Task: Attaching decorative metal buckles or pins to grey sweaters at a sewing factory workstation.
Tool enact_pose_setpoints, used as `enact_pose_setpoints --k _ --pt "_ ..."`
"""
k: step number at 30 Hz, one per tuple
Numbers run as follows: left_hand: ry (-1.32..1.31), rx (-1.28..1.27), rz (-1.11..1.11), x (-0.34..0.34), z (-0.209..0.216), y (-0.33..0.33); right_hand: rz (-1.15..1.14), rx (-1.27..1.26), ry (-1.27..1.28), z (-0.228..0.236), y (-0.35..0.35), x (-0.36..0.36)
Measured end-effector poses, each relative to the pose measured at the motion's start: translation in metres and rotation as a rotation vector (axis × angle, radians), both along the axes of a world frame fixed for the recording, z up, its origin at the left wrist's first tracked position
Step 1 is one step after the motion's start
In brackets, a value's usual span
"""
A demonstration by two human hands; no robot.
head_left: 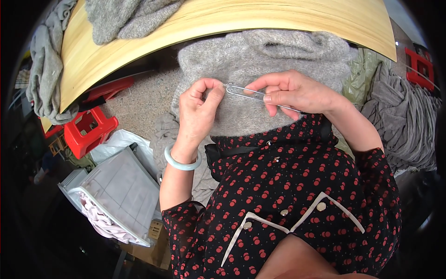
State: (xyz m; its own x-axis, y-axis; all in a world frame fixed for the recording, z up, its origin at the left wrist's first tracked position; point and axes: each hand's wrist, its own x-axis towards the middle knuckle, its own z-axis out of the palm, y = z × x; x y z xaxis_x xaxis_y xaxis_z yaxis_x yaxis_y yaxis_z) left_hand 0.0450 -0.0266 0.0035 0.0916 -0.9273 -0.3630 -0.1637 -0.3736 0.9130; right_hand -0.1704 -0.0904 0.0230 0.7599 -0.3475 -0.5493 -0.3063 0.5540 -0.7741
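Note:
Over my lap lies a fuzzy grey knit garment [260, 69], its folded upper part bunched by the table edge. Just above it, my right hand [292, 95] holds a slim metal tool [251, 96] with two thin arms, like a large pin or tweezers; its exact kind is unclear. The thumb and fingers grip one arm, and the tool slants from near my left fingertips down to the right. My left hand [200, 104] is closed in a pinch at the tool's left end. What lies between those fingertips is too small to make out.
Ahead stands a wooden table [223, 18] with grey knitwear [132, 21] on it. To the left are a red stool [88, 130] and a tilted pale plastic bin [121, 186] holding light cloth. Grey garments [404, 116] are piled at right, near another red stool [418, 67].

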Motion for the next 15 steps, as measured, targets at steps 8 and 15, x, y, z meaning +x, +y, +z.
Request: enact_pose_setpoints --k 8,15 --pt "0.179 0.170 -0.014 0.002 0.010 -0.002 -0.062 0.135 -0.205 -0.020 0.003 -0.005" --pt "-0.005 -0.054 -0.056 -0.008 0.012 0.002 -0.007 0.296 -0.264 -0.021 -0.001 -0.011"
